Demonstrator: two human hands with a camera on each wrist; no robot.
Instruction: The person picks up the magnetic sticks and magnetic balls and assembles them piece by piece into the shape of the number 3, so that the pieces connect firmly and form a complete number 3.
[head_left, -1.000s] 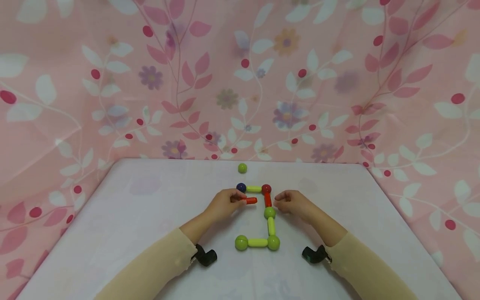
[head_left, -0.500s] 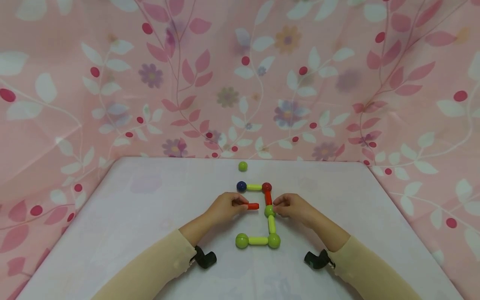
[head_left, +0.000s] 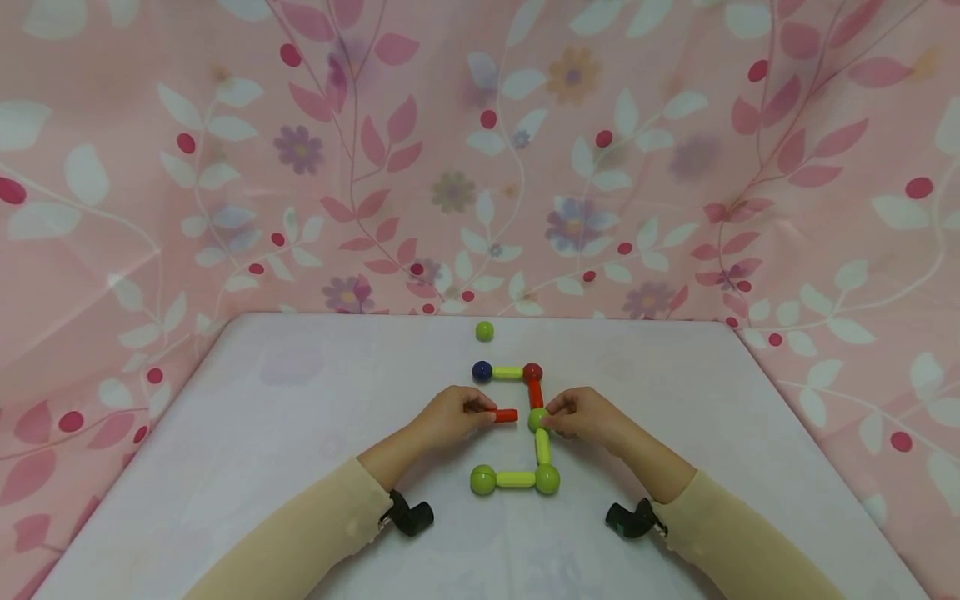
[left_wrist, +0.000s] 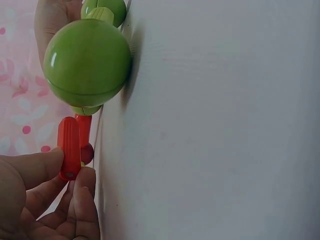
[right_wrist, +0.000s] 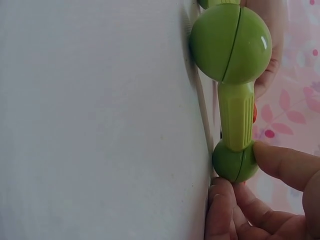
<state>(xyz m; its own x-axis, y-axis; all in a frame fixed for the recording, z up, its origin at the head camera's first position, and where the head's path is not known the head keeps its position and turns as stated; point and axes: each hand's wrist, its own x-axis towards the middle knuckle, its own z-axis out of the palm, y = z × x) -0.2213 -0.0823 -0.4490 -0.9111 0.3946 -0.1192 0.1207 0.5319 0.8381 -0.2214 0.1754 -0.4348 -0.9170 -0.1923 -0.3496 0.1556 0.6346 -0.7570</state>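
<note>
Between thumb and fingers, my left hand (head_left: 456, 415) pinches a short red rod (head_left: 506, 415), its free end pointing right. That ridged rod (left_wrist: 71, 147) stands out clearly in the left wrist view. My right hand (head_left: 588, 414) pinches the middle green ball (head_left: 537, 419) from its right side. A red rod (head_left: 535, 394) runs from this ball back to a red ball (head_left: 532, 372). Toward the front, a yellow-green rod (head_left: 543, 447) links it to the corner green ball (head_left: 547, 479). A gap separates the held rod's tip from the middle ball.
At the back of the chain, a yellow-green rod (head_left: 507, 372) joins the red ball to a dark blue ball (head_left: 482, 372). In front, another rod (head_left: 515, 479) leads left to a green ball (head_left: 483, 480). One loose green ball (head_left: 484, 331) lies near the white table's (head_left: 337, 350) far edge.
The left hand has brought its red rod toward the front, level with the middle green ball. My right hand has moved slightly left and forward and now grips that ball.
</note>
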